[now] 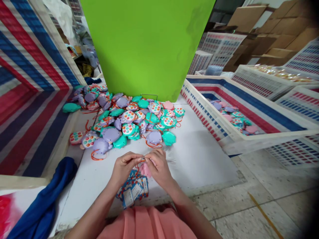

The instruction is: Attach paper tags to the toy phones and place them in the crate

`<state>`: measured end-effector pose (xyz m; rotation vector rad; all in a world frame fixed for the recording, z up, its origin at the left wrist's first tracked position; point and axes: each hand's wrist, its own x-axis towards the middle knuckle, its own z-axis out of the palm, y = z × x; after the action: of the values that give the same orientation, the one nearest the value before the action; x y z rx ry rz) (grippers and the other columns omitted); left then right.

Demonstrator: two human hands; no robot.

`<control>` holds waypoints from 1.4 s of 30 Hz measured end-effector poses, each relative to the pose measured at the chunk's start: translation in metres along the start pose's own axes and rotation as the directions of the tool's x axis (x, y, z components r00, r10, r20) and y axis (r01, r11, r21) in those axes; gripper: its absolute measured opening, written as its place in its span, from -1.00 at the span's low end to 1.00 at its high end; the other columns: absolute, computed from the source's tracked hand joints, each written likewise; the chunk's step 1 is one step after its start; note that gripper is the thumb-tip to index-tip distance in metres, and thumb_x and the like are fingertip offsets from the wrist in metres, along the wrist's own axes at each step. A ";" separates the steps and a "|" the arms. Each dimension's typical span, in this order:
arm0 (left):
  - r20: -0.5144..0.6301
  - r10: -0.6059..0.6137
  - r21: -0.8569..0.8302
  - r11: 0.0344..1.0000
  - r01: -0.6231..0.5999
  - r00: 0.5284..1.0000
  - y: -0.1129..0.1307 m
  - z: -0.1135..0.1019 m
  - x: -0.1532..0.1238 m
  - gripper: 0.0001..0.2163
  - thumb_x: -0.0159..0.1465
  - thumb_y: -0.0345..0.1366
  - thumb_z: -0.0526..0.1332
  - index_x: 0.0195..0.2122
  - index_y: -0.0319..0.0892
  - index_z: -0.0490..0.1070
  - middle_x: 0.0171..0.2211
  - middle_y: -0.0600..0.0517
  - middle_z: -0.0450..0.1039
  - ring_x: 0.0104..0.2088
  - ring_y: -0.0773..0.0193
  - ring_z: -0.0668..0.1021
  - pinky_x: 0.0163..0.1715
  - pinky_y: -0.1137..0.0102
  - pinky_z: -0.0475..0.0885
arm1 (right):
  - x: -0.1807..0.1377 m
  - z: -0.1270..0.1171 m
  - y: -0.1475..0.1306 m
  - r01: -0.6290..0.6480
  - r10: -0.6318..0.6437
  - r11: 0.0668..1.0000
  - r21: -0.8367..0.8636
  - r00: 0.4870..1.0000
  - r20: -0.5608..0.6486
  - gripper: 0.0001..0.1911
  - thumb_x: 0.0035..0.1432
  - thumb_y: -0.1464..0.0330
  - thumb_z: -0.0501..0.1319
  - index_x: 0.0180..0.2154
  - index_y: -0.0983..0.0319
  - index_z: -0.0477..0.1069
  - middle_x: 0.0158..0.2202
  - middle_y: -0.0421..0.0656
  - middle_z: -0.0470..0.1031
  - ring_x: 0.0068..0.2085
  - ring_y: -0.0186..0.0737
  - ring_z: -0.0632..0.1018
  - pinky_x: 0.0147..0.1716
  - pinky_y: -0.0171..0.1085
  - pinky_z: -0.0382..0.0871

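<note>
A small pink toy sits below the fingertips, partly hidden by the right hand, just above the surface near its front edge. Both hands are closed in a pinch, the left hand and the right meeting at an orange cord; whether the right also grips the toy, I cannot tell. Just below lie blue patterned cards with white labels bearing barcode-like marks, their print too small to read. Beyond the hands, a heap of purple, teal and pink toys reaches back to a green panel, limiting room ahead. Bare surface opens to the right, as far as a white crate with a striped lining. On the left, a striped container and a blue cloth border the surface.
</note>
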<state>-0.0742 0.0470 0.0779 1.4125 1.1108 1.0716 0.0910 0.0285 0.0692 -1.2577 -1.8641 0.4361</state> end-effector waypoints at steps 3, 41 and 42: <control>-0.002 -0.001 0.008 1.000 0.001 1.000 0.001 0.001 0.000 -0.91 0.08 -0.31 0.29 -0.39 -0.15 0.57 -0.44 0.05 0.53 -0.39 0.30 0.53 -0.34 0.47 0.44 | 0.000 -0.001 -0.001 -0.002 0.002 1.000 0.007 1.000 0.009 -0.85 0.21 0.41 0.05 -0.33 0.19 0.39 -0.40 -0.17 0.39 -0.23 -0.17 0.35 -0.16 -0.15 0.14; -0.016 -0.107 -0.074 0.992 0.105 0.994 0.000 0.004 0.002 -0.87 0.01 -0.27 0.35 -0.46 -0.24 0.52 -0.50 0.02 0.54 -0.45 0.30 0.52 -0.40 0.45 0.43 | 0.001 0.005 -0.006 0.004 0.007 0.987 0.162 0.998 -0.062 -0.86 0.18 0.43 0.06 -0.37 0.18 0.36 -0.41 -0.19 0.40 -0.25 -0.19 0.39 -0.15 -0.14 0.20; -0.021 -0.098 -0.066 0.993 0.097 0.995 0.000 0.004 0.001 -0.87 0.02 -0.27 0.34 -0.46 -0.23 0.52 -0.50 0.02 0.54 -0.45 0.29 0.53 -0.40 0.45 0.43 | 0.001 0.006 -0.006 0.000 0.010 0.984 0.179 0.998 -0.059 -0.86 0.18 0.43 0.06 -0.36 0.18 0.36 -0.41 -0.18 0.40 -0.26 -0.19 0.39 -0.16 -0.15 0.22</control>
<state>-0.0705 0.0476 0.0775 1.2843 1.1402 1.0480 0.0831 0.0275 0.0701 -1.1426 -1.7308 0.5500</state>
